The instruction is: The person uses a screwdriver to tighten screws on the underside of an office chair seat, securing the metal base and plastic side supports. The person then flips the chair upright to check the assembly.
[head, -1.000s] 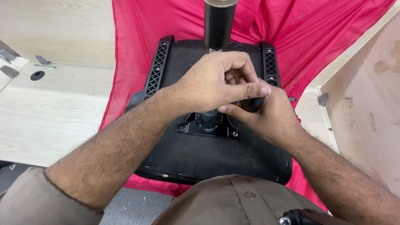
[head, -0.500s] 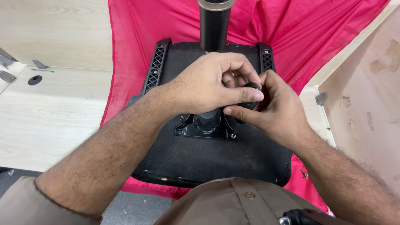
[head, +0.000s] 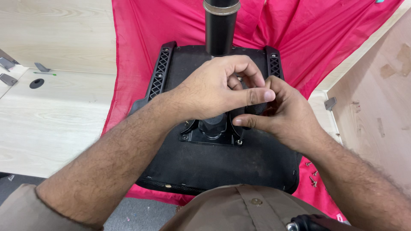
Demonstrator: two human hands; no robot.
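We find the black chair seat [head: 205,171] lying underside-up on a red cloth [head: 141,51]; we judge it heavy and rigid, best held by its ribbed side brackets [head: 159,72]. Left hand [head: 214,90] and right hand [head: 287,113] pinch together over the mounting plate [head: 212,132]; what they pinch we cannot tell. Loose screws [head: 311,173] lie right; table [head: 51,111] open left.

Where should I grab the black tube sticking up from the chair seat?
Grip the tube around its round middle, coming from the far side. It stands upright from the seat, and both hands, left hand and right hand, crowd its base.
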